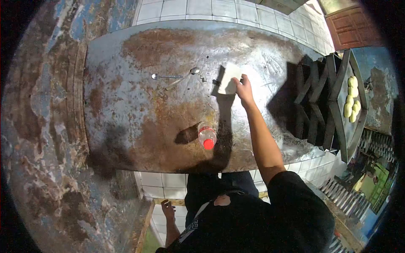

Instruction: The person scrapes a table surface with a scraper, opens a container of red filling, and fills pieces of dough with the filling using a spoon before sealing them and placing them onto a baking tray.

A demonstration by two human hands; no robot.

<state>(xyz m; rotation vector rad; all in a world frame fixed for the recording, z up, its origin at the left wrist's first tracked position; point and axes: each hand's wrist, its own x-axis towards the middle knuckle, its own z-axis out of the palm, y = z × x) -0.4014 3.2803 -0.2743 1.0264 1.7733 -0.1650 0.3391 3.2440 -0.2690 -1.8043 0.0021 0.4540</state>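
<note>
My right hand (244,89) reaches over the worn table (139,139) and holds a pale, flat rectangular object (230,79) by its right edge, with the thumb on top. Below my waist, away from the table, my left hand (168,207) hangs with its fingers slightly curled and apart, holding nothing. Nearer my body stands a clear plastic bottle (206,134) with a red cap. Left of the pale object, two spoons (155,76) (194,71) lie with their handles meeting.
Stacked dark metal trays (339,95) stand at the table's right end, the top one bearing several pale dough-like pieces (350,101). A stained wall (46,139) borders the left side. White tiles (198,7) run beyond the far edge.
</note>
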